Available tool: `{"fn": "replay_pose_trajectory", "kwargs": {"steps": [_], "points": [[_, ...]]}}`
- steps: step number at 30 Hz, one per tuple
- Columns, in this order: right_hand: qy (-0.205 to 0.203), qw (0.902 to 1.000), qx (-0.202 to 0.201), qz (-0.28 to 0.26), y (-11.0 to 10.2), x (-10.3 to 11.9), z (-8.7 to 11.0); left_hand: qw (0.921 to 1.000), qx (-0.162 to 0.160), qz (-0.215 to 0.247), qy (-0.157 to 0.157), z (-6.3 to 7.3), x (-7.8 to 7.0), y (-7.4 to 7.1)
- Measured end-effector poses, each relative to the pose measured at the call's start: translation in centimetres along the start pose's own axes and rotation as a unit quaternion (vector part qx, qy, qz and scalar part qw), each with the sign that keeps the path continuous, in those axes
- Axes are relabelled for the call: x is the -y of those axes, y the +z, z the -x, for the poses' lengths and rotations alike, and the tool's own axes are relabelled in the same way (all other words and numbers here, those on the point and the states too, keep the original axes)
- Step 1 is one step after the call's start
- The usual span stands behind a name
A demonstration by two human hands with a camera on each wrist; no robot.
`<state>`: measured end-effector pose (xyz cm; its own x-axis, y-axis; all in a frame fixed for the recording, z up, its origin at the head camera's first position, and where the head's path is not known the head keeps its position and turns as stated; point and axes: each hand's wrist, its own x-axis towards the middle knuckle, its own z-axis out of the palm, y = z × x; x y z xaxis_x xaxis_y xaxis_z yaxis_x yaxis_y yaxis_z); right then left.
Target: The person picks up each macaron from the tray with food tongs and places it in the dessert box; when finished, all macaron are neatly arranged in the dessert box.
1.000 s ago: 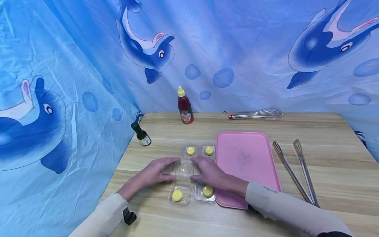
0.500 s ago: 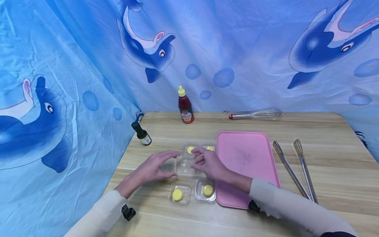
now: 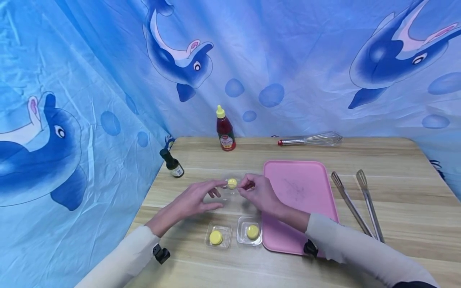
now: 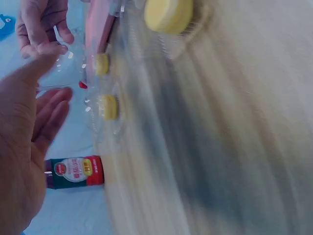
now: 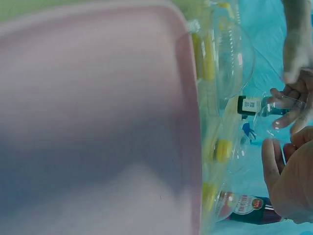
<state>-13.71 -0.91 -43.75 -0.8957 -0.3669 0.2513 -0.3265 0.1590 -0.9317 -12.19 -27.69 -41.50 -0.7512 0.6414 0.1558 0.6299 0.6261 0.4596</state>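
A clear plastic dome lid (image 4: pixel 66 71) is held in the air between both hands. My left hand (image 3: pixel 196 200) grips its left side, index and thumb spread along it. My right hand (image 3: pixel 262 195) pinches the lid's right edge with thumb and fingertips. Below them, a clear plastic box with a yellow disc-shaped piece (image 3: pixel 216 237) sits front left, and another box with a yellow piece (image 3: pixel 253 232) sits front right. Behind the lid a third yellow piece (image 3: pixel 232 183) shows through the plastic; the fourth, at the back right, is mostly hidden by the right hand.
A pink tray (image 3: pixel 297 192) lies right of the boxes, under the right forearm. Metal tongs (image 3: pixel 356 208) rest beyond it. Along the back are a whisk (image 3: pixel 313 139) and a red sauce bottle (image 3: pixel 226 134); a small dark bottle (image 3: pixel 172 164) stands at the left edge.
Both hands have lifted the clear lid up and away from the front boxes. The right hand has moved back and changed from spread fingers to a pinch on its edge.
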Motion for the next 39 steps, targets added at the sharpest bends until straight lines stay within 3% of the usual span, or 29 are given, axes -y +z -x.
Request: {"fn": "replay_pose_trajectory", "kwargs": {"steps": [6, 8, 11, 15, 18, 22, 24, 27, 31, 39], "points": [[-0.101, 0.9947, -0.017, 0.005, 0.1, -0.2, 0.4, 0.9912, 0.060, 0.107, -0.049, -1.1, 0.0, -0.8], [-0.130, 0.9911, -0.023, 0.018, 0.2, -0.2, 0.5, 0.9837, 0.077, 0.151, -0.060, -1.3, 0.2, -1.0], [-0.170, 0.9841, -0.032, 0.040, 0.3, -0.2, 0.7, 0.9658, 0.099, 0.227, -0.076, -1.4, 0.5, -1.4], [-0.214, 0.9741, -0.036, 0.064, 0.4, -0.2, 0.8, 0.9441, 0.114, 0.292, -0.102, -1.1, 0.8, -1.7], [-0.224, 0.9712, -0.012, 0.080, 0.3, -0.2, 1.0, 0.9384, 0.117, 0.306, -0.109, -0.7, 1.0, -1.8], [-0.188, 0.9749, 0.068, 0.098, 0.0, -0.1, 1.4, 0.9462, 0.118, 0.277, -0.119, -0.1, 1.1, -1.8], [-0.148, 0.9774, 0.109, 0.104, -0.2, 0.0, 1.8, 0.9519, 0.117, 0.256, -0.121, 0.5, 1.1, -1.7], [-0.081, 0.9798, 0.153, 0.101, -0.3, -0.1, 2.4, 0.9537, 0.115, 0.244, -0.132, 1.3, 1.0, -1.5], [-0.031, 0.9788, 0.171, 0.109, 0.1, -0.3, 3.1, 0.9595, 0.115, 0.222, -0.131, 2.2, 0.9, -1.1], [-0.045, 0.9713, 0.168, 0.162, 1.7, -0.2, 4.3, 0.9802, 0.134, 0.121, -0.082, 3.4, 0.2, -0.4]]}}
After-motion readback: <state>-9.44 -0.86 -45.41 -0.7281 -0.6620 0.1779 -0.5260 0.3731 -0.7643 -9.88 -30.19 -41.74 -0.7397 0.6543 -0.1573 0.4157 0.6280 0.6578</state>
